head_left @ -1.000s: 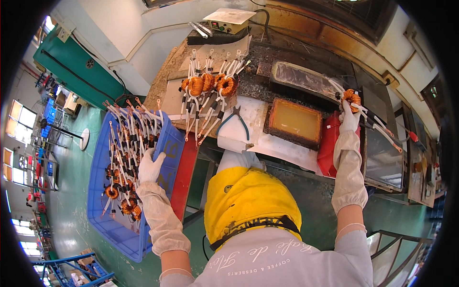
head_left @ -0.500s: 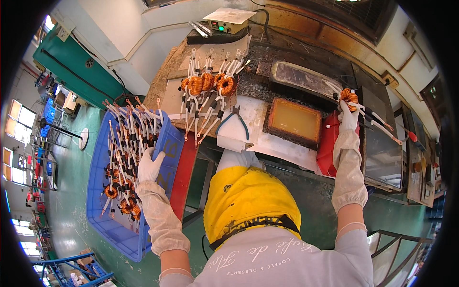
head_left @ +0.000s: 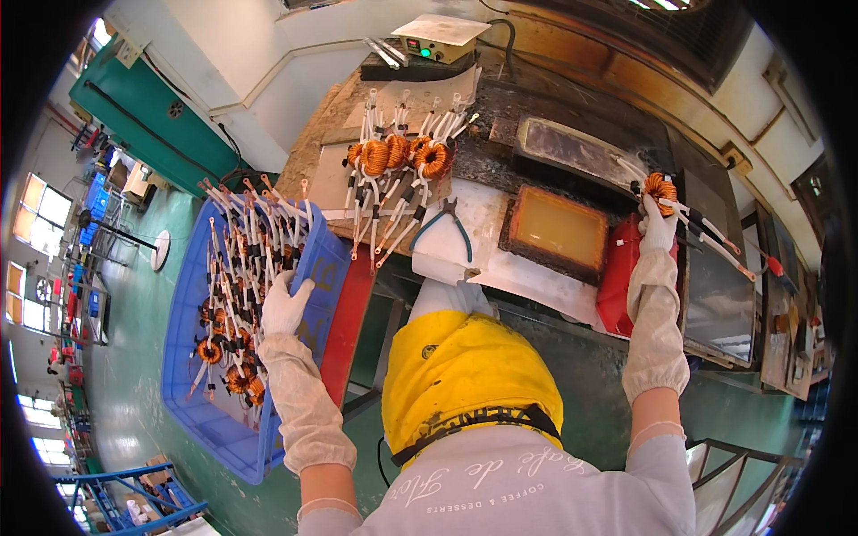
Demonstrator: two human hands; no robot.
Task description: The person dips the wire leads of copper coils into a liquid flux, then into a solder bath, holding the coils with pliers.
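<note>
My gloved left hand [head_left: 283, 308] is on the right-hand rim of a blue plastic crate [head_left: 323, 268], thumb on the outer side and fingers over the inner side. Inside the crate lie many copper-wound ring coils [head_left: 208, 352] with white-sleeved leads. At the far right, my gloved right hand [head_left: 659, 230] grips a single copper ring coil [head_left: 660, 188], its leads sticking out to both sides. This coil is above the back of a red box [head_left: 618, 277]. Several more coils [head_left: 433, 161] stand grouped on the bench, their leads hanging over its front edge.
Blue-handled cutting pliers [head_left: 450, 223] lie on white sheeting. A square tray of yellowish liquid [head_left: 559, 223] sits beside the red box, with a longer dark-sided tray [head_left: 576, 147] behind it. A control box with a green light [head_left: 433, 45] stands at the back.
The view has shifted slightly, so the bench appears a little further right. Both hands keep their places, the left at the crate rim and the right on the coil.
</note>
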